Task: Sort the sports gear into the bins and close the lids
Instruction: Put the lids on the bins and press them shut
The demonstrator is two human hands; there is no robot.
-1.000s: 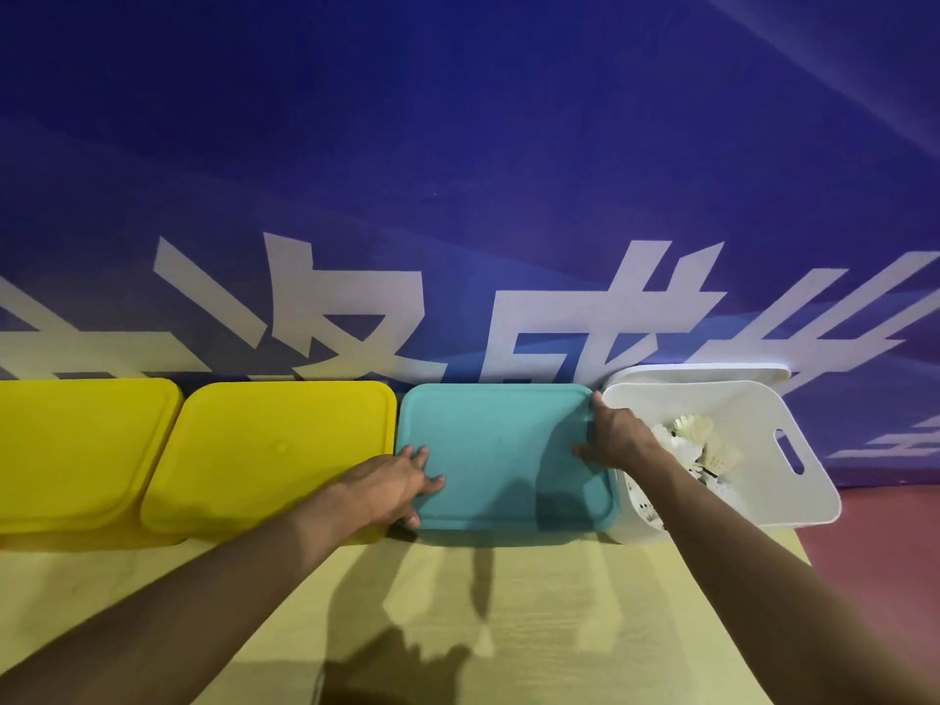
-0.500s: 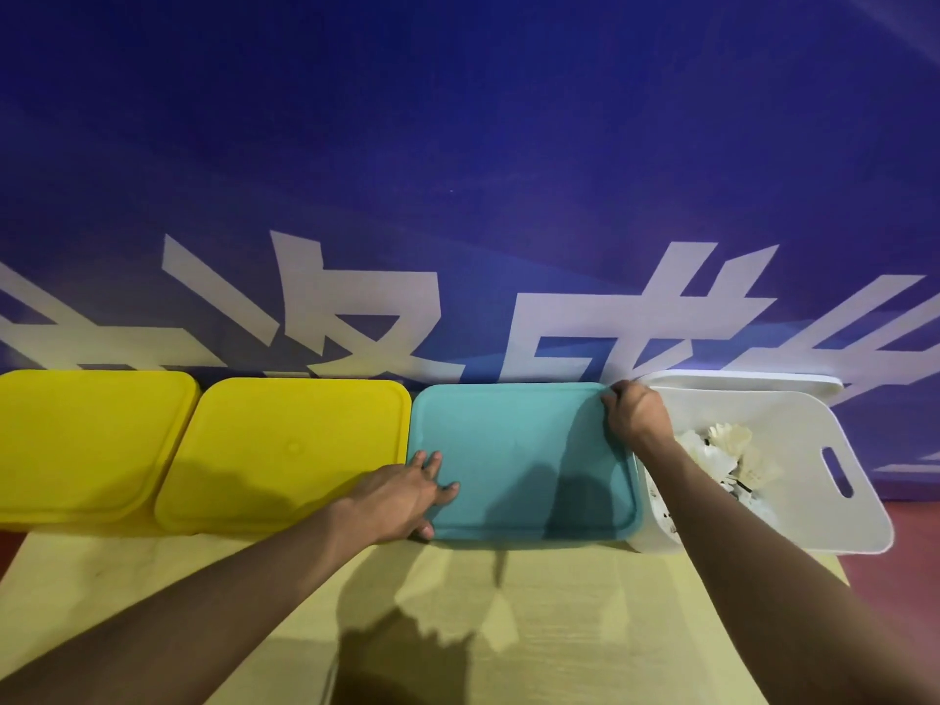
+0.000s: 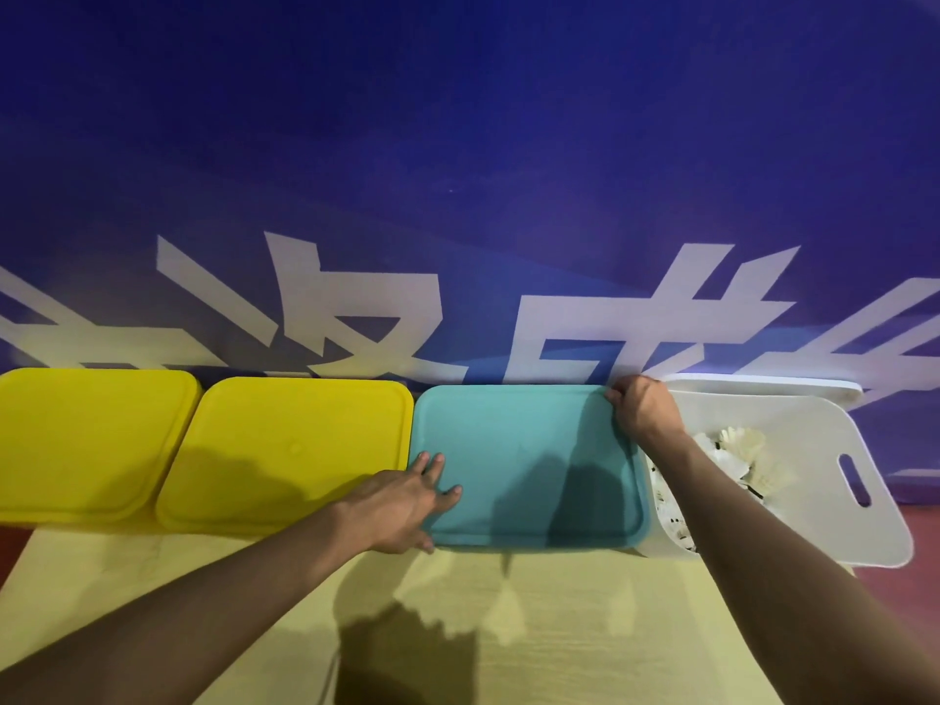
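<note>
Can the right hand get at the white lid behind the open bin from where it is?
Probably yes: the right hand grips the teal lid's far corner beside the white lid, with nothing between them.

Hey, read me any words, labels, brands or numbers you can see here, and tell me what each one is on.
Blue banner behind the bins: large white Chinese characters, cut off by the bins and frame edges; none can be read whole with confidence.
Teal lid, two yellow lids, white bin: no text or label shows.
Shuttlecocks in the white bin: dark marks, too small to read.
</note>
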